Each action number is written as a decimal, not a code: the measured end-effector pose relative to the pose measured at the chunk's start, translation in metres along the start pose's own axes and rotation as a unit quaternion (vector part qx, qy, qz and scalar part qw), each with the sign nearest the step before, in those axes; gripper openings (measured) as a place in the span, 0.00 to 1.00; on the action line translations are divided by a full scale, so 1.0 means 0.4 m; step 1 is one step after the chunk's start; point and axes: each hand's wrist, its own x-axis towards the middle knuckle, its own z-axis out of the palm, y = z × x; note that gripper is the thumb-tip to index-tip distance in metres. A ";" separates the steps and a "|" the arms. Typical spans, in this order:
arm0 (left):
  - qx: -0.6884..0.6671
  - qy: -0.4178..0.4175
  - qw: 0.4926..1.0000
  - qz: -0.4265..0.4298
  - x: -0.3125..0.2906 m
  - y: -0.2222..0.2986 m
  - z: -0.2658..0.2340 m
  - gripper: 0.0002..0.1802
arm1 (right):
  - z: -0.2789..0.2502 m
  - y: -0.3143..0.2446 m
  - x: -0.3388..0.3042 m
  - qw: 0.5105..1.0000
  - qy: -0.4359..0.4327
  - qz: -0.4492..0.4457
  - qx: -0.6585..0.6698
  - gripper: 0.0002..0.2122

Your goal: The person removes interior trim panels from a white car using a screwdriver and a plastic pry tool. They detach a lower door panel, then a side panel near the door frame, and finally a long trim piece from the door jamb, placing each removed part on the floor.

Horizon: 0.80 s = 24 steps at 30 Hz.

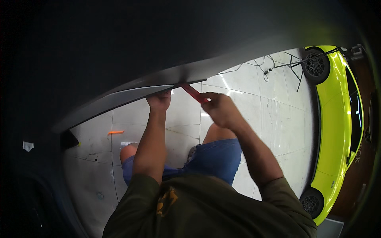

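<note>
In my right hand (222,110) is a flat red pry tool (192,93), gripped between thumb and fingers. Its far end meets the lower edge of a dark car body (158,43), at a long trim strip (135,94). A gap shows between the strip's right part and the body above it. My left hand (159,101) is closed at the strip's lower edge, just left of the tool, with its fingertips hidden behind the strip.
An orange flat tool (116,132) lies on the pale tiled floor (278,123), left of my legs. A bright yellow-green car (331,131) stands at the right. Near its upper wheel are a black stand (294,65) and loose cables (266,71).
</note>
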 end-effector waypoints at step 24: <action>0.859 -0.241 0.313 0.326 -0.275 0.084 0.193 0.17 | -0.012 -0.087 0.032 0.994 -0.044 -0.018 0.099 0.19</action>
